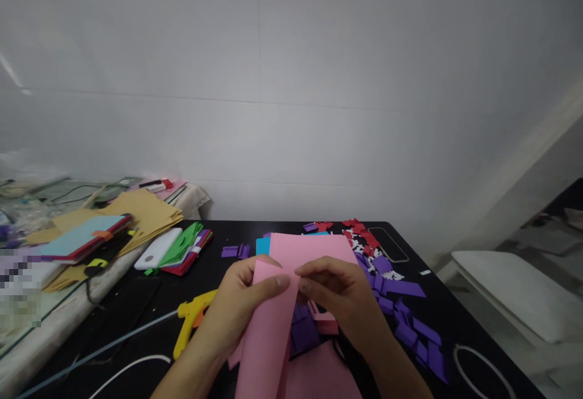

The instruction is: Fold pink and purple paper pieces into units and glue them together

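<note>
1. While the left hand (248,293) grasps the bent pink sheet (268,332), thumb across its face and fingers behind, too firm a squeeze could leave a crease where the thumb presses.
2. The right hand (337,293) is at the sheet's upper right edge, thumb and forefinger drawn close together; I cannot tell whether they pinch the paper or merely sit beside it. Without a hold there, that edge could spring away, with only the left hand securing it.
3. The bent sheet is at the front middle of the black table (437,302), its lower end running out of view. Behind it is a flat pink sheet (314,248) of the same colour, so the two could be confused by touch or sight.
4. Purple pieces (304,329) lie below the hands; a dropping wrist could crush or scatter them.
5. A yellow tool (194,317), apparently a glue gun, lies just beside the left forearm. A sideways swing could knock it; its heat, if any, does not show.
6. Purple strips (405,289) spread beyond the right forearm, where a careless elbow could sweep them off.
</note>
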Tool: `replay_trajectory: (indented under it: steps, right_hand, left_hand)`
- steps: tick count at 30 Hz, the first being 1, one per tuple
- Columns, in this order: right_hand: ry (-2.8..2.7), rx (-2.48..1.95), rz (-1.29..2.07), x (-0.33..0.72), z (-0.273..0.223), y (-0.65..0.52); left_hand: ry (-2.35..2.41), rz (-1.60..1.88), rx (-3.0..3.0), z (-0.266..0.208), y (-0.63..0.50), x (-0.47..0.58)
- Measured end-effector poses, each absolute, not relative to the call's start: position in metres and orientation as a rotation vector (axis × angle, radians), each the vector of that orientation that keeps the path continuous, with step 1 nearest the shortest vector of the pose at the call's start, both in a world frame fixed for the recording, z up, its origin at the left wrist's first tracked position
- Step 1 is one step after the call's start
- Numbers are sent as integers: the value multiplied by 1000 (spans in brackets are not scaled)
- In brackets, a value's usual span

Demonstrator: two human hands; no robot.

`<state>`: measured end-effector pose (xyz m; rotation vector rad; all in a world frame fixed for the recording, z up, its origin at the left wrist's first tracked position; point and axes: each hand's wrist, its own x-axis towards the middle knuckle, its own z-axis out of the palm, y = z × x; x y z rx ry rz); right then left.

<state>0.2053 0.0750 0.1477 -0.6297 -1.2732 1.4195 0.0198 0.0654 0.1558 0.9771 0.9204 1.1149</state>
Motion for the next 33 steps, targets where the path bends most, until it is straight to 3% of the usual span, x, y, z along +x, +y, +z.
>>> replay_trajectory:
  steps: [33]
  right_hand:
    - [-1318,-627,1411,206,157,74]
  left_hand:
    - [891,1119,919,162,59,22]
